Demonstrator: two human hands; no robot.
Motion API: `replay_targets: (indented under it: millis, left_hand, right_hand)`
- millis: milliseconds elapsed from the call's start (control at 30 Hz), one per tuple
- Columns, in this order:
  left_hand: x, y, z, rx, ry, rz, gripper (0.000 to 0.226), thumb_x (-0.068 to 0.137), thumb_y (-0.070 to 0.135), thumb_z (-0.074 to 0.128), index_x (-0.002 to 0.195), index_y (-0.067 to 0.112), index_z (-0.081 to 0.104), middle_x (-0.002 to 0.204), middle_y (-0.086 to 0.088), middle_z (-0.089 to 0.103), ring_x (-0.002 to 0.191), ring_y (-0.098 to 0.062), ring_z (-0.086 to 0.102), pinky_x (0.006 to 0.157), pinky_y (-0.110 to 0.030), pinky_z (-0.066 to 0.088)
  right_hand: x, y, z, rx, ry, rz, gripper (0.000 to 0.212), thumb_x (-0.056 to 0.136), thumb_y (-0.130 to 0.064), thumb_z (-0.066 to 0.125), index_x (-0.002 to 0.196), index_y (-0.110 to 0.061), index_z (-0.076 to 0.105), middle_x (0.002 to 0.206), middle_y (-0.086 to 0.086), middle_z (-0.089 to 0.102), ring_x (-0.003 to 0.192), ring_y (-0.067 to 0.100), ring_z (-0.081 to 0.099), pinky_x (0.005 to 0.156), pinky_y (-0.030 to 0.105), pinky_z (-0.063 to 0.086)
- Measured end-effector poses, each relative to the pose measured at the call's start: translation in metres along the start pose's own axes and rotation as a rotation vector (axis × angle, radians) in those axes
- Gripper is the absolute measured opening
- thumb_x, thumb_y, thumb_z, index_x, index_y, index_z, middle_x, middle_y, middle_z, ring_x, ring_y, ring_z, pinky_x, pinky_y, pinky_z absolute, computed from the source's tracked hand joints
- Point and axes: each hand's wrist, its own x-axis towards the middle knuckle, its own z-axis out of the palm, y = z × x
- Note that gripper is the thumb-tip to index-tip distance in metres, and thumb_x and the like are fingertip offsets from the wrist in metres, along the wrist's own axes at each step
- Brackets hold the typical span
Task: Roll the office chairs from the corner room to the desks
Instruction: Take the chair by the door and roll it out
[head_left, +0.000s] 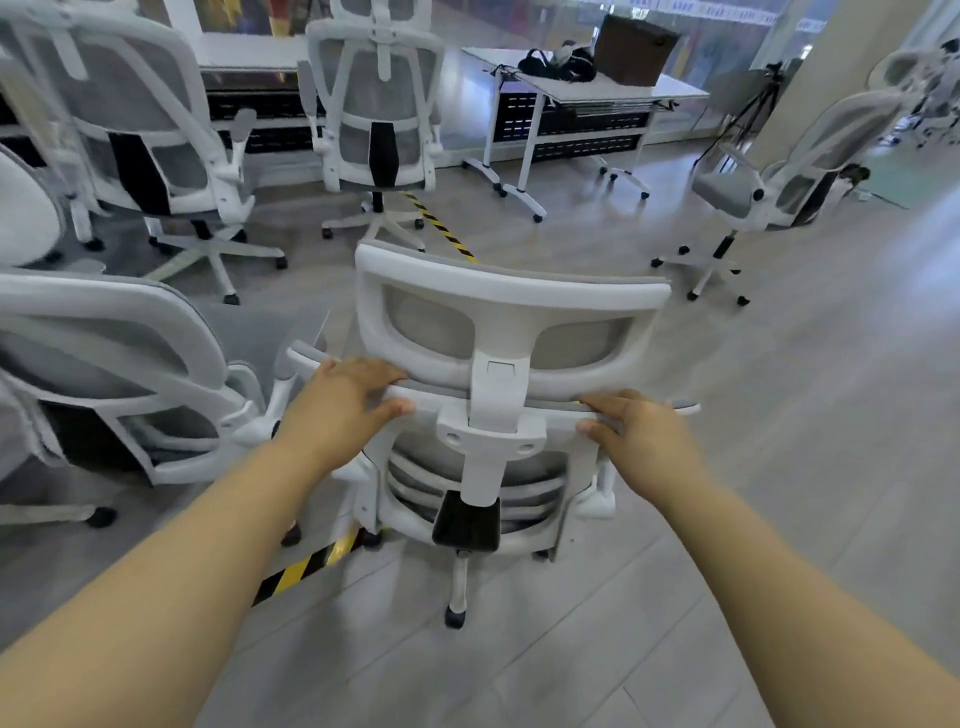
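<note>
Both hands (343, 400) (631, 431) grip chair backrest (550, 405).

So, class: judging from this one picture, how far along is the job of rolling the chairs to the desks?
Looks done: a white mesh office chair already stands at the long white desk. In hand: the left hand and right hand grip the backrest top of the white mesh chair with headrest. Left: parking it, perhaps at the white folding table.
</note>
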Motion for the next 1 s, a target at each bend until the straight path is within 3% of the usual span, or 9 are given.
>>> replay_targets:
  millis: [233,367,600,767,1000]
  left_hand:
    - [0.096,-0.002,0.001,0.037,0.039,-0.071,0.040,0.091,0.036,0.055,0.128,0.022,0.055,0.139,0.002,0.049,0.129,-0.018,0.037,0.112,-0.037,0.018]
    - [0.150,-0.015,0.002,0.019,0.053,-0.099,0.040,0.090,0.037,0.055,0.128,0.025,0.055,0.137,0.001,0.051,0.127,-0.018,0.037,0.115,-0.042,0.019]
    - [0.253,-0.044,-0.001,0.023,0.089,-0.102,0.038,0.090,0.039,0.055,0.127,0.029,0.055,0.136,0.005,0.052,0.130,-0.014,0.037,0.118,-0.040,0.002]
    - [0.321,-0.061,-0.007,0.049,0.081,-0.130,0.040,0.090,0.040,0.054,0.129,0.030,0.053,0.139,0.004,0.050,0.132,-0.014,0.034,0.118,-0.044,0.006]
    - [0.399,-0.079,-0.010,0.056,0.073,-0.162,0.042,0.091,0.039,0.054,0.130,0.026,0.053,0.140,0.001,0.049,0.134,-0.016,0.035,0.118,-0.048,0.006]
  right_hand:
    - [0.115,0.006,-0.008,0.019,-0.022,-0.044,0.033,0.090,-0.035,0.059,0.122,-0.026,0.062,0.129,-0.002,0.057,0.117,0.023,0.052,0.109,0.048,0.031]
    - [0.178,0.007,-0.010,0.061,-0.037,-0.069,0.033,0.089,-0.033,0.061,0.121,-0.025,0.063,0.128,0.000,0.059,0.118,0.022,0.052,0.109,0.048,0.031]
    - [0.295,-0.002,-0.011,0.079,-0.066,-0.073,0.033,0.090,-0.032,0.061,0.122,-0.027,0.062,0.131,-0.004,0.057,0.121,0.020,0.050,0.111,0.050,0.027]
    - [0.374,-0.008,-0.007,0.127,-0.103,-0.071,0.035,0.089,-0.036,0.061,0.123,-0.028,0.061,0.134,-0.004,0.055,0.121,0.024,0.050,0.105,0.056,0.036]
    - [0.465,-0.009,-0.005,0.009,-0.136,-0.075,0.038,0.091,-0.044,0.053,0.128,-0.036,0.055,0.139,-0.007,0.049,0.134,0.032,0.035,0.104,0.046,0.039]
